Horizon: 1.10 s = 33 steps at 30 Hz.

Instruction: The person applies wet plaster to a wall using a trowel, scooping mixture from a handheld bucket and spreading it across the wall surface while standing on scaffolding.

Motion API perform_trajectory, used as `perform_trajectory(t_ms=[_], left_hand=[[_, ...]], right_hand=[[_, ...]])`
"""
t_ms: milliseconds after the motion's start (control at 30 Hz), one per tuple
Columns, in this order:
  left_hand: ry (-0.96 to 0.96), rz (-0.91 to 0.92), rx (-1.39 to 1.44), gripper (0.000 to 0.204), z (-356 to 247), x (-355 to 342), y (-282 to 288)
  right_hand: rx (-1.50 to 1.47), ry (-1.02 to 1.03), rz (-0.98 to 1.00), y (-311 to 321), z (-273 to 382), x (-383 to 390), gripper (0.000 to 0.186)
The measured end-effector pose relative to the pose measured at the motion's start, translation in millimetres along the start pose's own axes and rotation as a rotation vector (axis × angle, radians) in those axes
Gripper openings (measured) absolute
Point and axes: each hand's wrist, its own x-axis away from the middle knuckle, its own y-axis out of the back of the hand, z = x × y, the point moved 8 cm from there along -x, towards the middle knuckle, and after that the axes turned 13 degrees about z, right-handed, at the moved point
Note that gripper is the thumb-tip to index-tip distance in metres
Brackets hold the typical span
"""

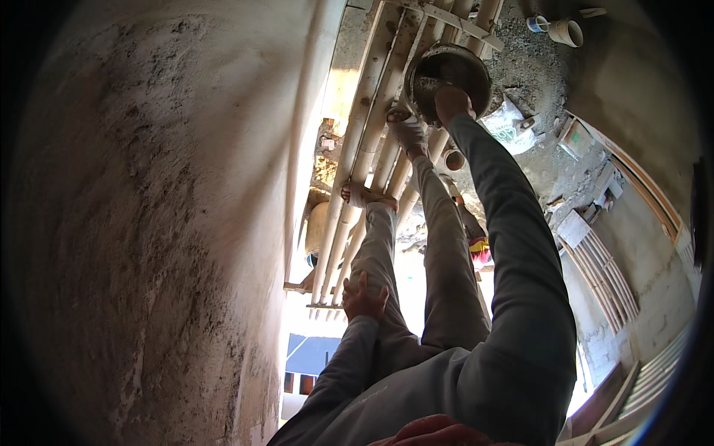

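Note:
My right hand (454, 104) reaches into a round dark basin (480, 68) resting on the pole platform. Its fingers look closed, but what they hold is hidden under the hand. Wet grey-brown material, like mortar, coats the basin's inside. My left hand (364, 299) rests on my left leg (375, 253) with its fingers spread, holding nothing. Both my feet, in sandals, stand on the platform's long poles (361, 141), just short of the basin.
A tall plastered wall (149, 223) with rough dark patches rises close on my left. Gaps between the poles show the ground far below. Down there are two buckets (565, 33), a white sack (509, 128) and rubble. Wooden frames (599, 267) stand at right.

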Motion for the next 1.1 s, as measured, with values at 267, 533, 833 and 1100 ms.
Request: perform_trajectory(t_ms=[267, 533, 833, 1100], left_hand=[[0.003, 0.019, 0.039, 0.077, -12, 3, 3], [-0.033, 0.005, -0.121, 0.078, -24, -9, 15], [-0.061, -0.007, -0.211, 0.078, -27, -5, 18], [-0.208, 0.007, -0.12, 0.072, -31, -11, 39]], right_hand=[[-0.264, -0.045, -0.235, -52, -115, 83, 0.026], [-0.452, -0.235, -0.136, -149, -32, -41, 0.017], [-1.878, 0.151, 0.011, -108, -4, 45, 0.019], [-1.949, 0.109, -0.265, -118, -22, 101, 0.015]])
